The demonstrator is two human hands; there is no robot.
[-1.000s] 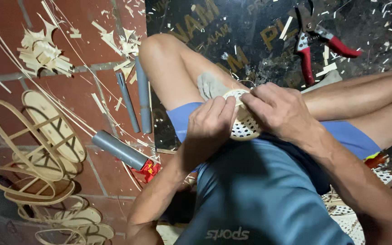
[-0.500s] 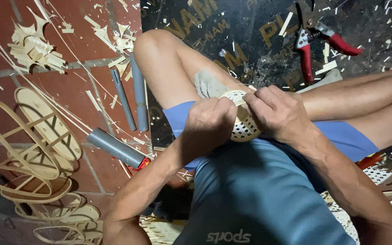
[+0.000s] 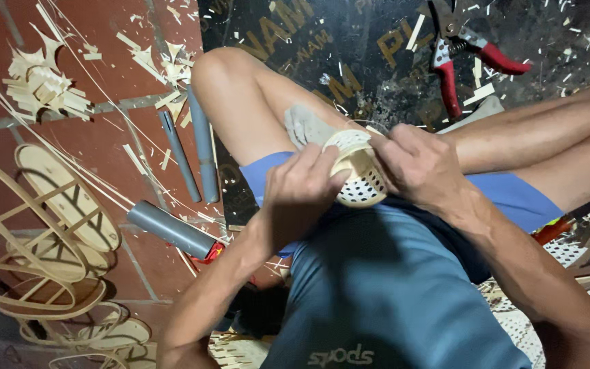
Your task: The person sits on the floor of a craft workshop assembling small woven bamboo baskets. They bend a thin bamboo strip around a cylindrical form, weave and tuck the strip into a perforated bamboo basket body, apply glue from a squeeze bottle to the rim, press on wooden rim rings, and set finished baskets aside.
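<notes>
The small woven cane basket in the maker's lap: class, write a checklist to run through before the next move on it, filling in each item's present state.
1. Small woven basket held by both hands over the lap: ok.
2. Left hand grip on the basket's near side: ok.
3. Right hand fingers at the rim: ok.
4. Red-handled pruning shears lying apart on the dark board, clear of the hands: ok.
5. Grey tubes on the brick floor, away from the legs: ok.
6. Loose end of the strip being worked, hidden by the fingers: cannot tell.
</notes>
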